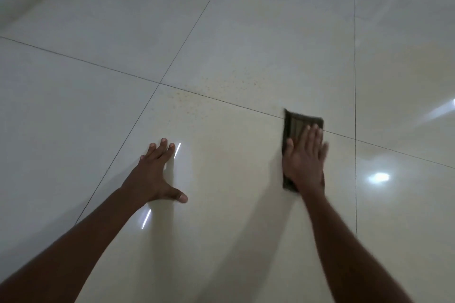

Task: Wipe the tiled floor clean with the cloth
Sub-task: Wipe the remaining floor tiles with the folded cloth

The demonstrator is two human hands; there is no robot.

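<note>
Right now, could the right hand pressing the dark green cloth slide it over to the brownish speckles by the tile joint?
Probably yes: bare glossy tile lies between the dark green cloth under the right hand and the brownish speckles.

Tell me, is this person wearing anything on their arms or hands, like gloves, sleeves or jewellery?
Nothing shows. The left hand and right hand are bare, with no gloves, rings, watch or bracelets visible. Both forearms are uncovered all the way to the picture's bottom edge; no sleeve appears.
</note>
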